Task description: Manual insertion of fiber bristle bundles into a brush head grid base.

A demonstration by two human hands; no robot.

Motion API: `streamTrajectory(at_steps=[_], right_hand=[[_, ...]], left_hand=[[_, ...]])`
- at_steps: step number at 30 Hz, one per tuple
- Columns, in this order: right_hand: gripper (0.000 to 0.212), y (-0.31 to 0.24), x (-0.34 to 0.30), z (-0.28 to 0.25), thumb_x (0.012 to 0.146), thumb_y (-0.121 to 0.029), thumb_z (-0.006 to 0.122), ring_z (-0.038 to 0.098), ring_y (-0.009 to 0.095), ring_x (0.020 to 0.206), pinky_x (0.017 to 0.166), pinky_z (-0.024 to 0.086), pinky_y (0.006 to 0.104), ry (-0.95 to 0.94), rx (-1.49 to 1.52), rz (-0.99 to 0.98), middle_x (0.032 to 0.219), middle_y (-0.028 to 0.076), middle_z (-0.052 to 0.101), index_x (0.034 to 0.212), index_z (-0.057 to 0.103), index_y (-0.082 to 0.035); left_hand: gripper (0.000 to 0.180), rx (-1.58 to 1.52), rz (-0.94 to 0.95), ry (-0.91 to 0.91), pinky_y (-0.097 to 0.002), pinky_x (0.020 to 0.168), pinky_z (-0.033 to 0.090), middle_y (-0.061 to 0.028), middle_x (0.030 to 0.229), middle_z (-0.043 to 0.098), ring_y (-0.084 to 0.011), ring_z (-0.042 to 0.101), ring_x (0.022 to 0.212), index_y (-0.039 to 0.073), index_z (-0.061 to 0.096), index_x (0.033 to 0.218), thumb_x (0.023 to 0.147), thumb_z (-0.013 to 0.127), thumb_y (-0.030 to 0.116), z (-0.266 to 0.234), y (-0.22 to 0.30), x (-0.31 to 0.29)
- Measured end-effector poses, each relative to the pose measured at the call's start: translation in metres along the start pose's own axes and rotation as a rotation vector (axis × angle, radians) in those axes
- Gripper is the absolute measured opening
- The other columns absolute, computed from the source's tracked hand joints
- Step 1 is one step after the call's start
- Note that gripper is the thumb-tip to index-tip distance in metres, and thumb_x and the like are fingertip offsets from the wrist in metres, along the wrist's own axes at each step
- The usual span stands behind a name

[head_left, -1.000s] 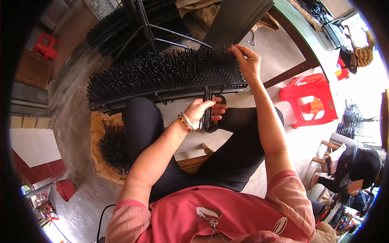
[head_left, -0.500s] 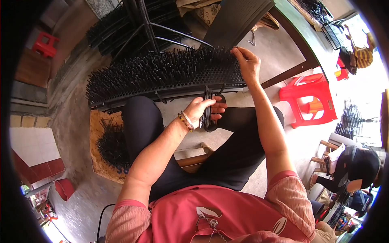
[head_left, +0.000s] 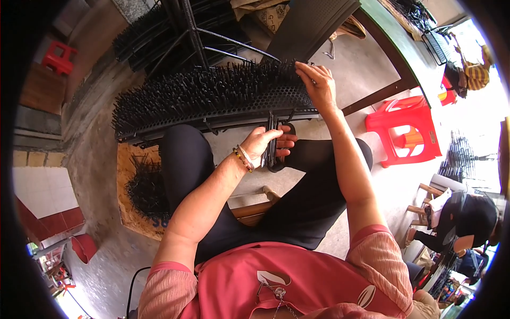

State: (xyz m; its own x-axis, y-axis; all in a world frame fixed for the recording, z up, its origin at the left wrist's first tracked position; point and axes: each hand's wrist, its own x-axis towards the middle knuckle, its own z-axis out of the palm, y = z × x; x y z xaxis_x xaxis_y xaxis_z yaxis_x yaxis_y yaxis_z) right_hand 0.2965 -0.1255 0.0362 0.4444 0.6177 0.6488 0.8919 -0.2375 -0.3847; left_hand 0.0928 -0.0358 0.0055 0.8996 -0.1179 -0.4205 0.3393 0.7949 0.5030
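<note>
My left hand (head_left: 264, 147) is closed round a bundle of thin black sticks (head_left: 271, 139), held upright in front of my knees. Ahead of me lies a long black perforated rack (head_left: 271, 100), its holes packed with several rows of upright black sticks (head_left: 196, 87). Bare holes show along its near right part. At the rack's far right end, my right hand (head_left: 319, 85) has its fingertips pinched together by the outermost sticks. Whatever is in that pinch is too small to make out.
A cardboard box (head_left: 125, 181) of loose black sticks stands beside my left knee. A red plastic stool (head_left: 404, 130) is at the right, under a green-topped table (head_left: 396, 32). Metal rods (head_left: 234, 42) rise behind the rack. Another person (head_left: 462, 218) sits far right.
My right hand has shifted slightly left along the rack's far edge, its fingers still together. The left hand and its bundle stay in place.
</note>
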Motion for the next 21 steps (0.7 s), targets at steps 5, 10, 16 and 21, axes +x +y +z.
streamTrajectory(at_steps=[5,10,16,21], right_hand=[[0.023,0.000,0.004,-0.003,0.083,-0.011,0.060,0.058,0.022,0.089,0.085,0.040,0.0323,-0.030,-0.070,-0.006,0.097,0.006,0.066,0.105,0.065,-0.009],[0.023,-0.005,0.004,0.000,0.084,-0.011,0.059,0.057,0.023,0.093,0.088,0.038,0.0329,-0.056,-0.098,-0.127,0.097,0.006,0.066,0.106,0.064,-0.008],[0.021,-0.028,0.003,-0.016,0.082,-0.017,0.064,0.060,0.019,0.088,0.082,0.043,0.0303,0.033,0.030,0.027,0.093,0.006,0.067,0.100,0.066,-0.005],[0.030,-0.062,-0.008,-0.025,0.083,-0.027,0.067,0.058,0.009,0.074,0.066,0.047,0.0241,-0.651,0.658,0.639,0.077,0.004,0.064,0.091,0.066,0.003]], left_hand=[[0.031,0.010,-0.008,0.006,-0.0332,0.077,0.054,-0.0176,0.109,0.060,-0.0205,0.063,0.092,-0.002,0.048,0.120,0.092,0.044,0.011,0.002,-0.001,0.001],[0.027,-0.065,0.044,0.000,-0.0352,0.079,0.054,-0.0161,0.100,0.060,-0.0236,0.062,0.089,-0.001,0.050,0.115,0.091,0.047,0.010,-0.001,-0.004,0.004],[0.032,-0.079,0.125,-0.086,-0.0338,0.082,0.053,-0.0123,0.097,0.060,-0.0232,0.062,0.089,-0.001,0.050,0.119,0.090,0.049,0.013,0.003,0.005,-0.001],[0.032,-0.062,0.238,-0.113,-0.0340,0.086,0.052,-0.0119,0.100,0.060,-0.0206,0.061,0.093,-0.003,0.050,0.118,0.090,0.050,0.012,0.008,0.013,-0.005]])
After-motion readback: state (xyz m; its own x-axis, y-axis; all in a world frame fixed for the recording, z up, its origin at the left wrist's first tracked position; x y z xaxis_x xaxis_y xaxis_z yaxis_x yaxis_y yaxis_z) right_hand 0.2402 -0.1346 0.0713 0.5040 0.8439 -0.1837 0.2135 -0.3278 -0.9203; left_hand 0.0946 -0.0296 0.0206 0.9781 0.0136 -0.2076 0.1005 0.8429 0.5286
